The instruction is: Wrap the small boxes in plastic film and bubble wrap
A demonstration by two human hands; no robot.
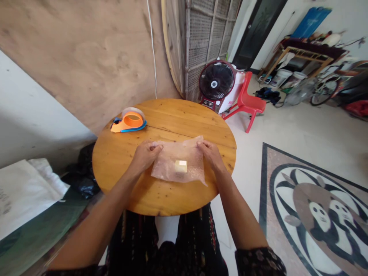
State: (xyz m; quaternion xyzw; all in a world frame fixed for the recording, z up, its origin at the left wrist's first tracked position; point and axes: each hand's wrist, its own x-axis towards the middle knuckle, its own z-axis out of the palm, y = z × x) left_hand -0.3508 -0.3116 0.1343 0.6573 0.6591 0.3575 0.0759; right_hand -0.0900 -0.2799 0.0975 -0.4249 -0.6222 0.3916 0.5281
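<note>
A sheet of translucent pinkish bubble wrap lies spread over the round wooden table. My left hand pinches its upper left corner, and my right hand pinches the upper right corner. On the sheet, a bit right of its middle, rests a small pale yellow box with a white patch on top. Neither hand touches the box. Farther back on the table, to the left, stands an orange and blue tape dispenser.
Behind the table's right side are a black and dark red fan and a red plastic chair. White sacks and dark plastic bags lie at left. A wooden board leans behind the table.
</note>
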